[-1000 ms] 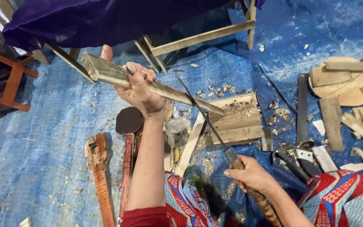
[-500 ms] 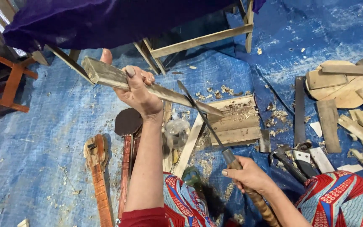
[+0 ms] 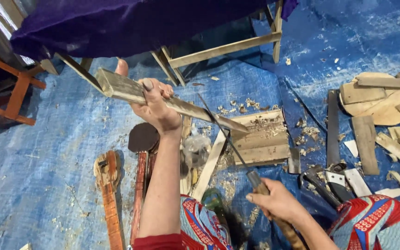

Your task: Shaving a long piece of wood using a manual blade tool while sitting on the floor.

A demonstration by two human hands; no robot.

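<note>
- A crumpled blue tarpaulin (image 3: 61, 139) covers the floor, littered with wood shavings and offcuts.
- The long grey wooden slat (image 3: 163, 99) runs from upper left down to lower right — its far end rests on a flat wooden board (image 3: 265, 139).
- The left hand (image 3: 156, 109), arm stretched forward, is clenched around the slat's middle.
- The right hand (image 3: 278, 201) is wrapped around the handle of a long thin-bladed knife (image 3: 223, 132) — blade angled up-left, meeting the slat.
</note>
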